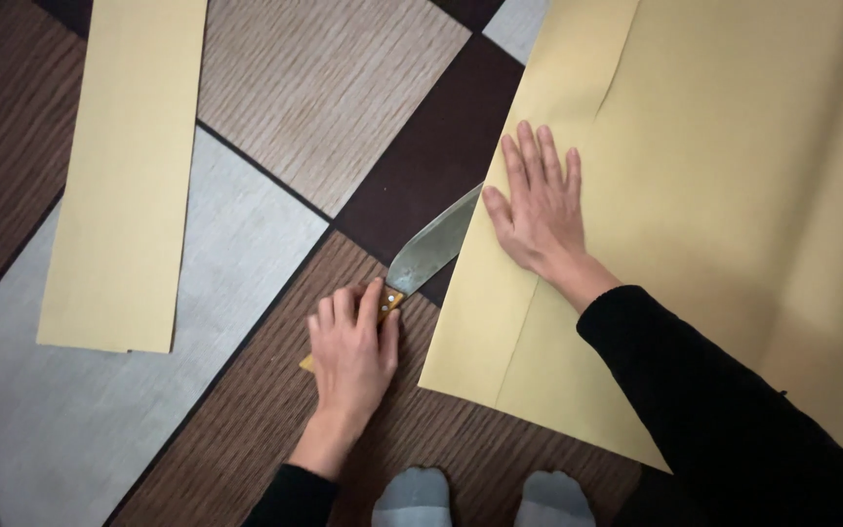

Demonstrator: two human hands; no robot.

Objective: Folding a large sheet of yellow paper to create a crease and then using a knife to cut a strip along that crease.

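- While the left hand (pixel 351 349) lies on the floor (pixel 70 429), its fingers are closed around the wooden handle of a knife (pixel 428 252).
- From that handle the steel blade runs up toward the large sheet of yellow paper (pixel 695 195), and its tip slips under the sheet's near edge.
- On the large sheet, just beyond the blade, the right hand (pixel 539 210) lies flat, fingers spread apart and pressing down, gripping nothing.
- A fold line runs along the large sheet, passing beneath the right hand.
- Well apart from the large sheet, past the knife, lies a narrow paper strip (pixel 124 176).
- Below the knife, two grey-socked feet (pixel 485 498) stand on the patterned floor.
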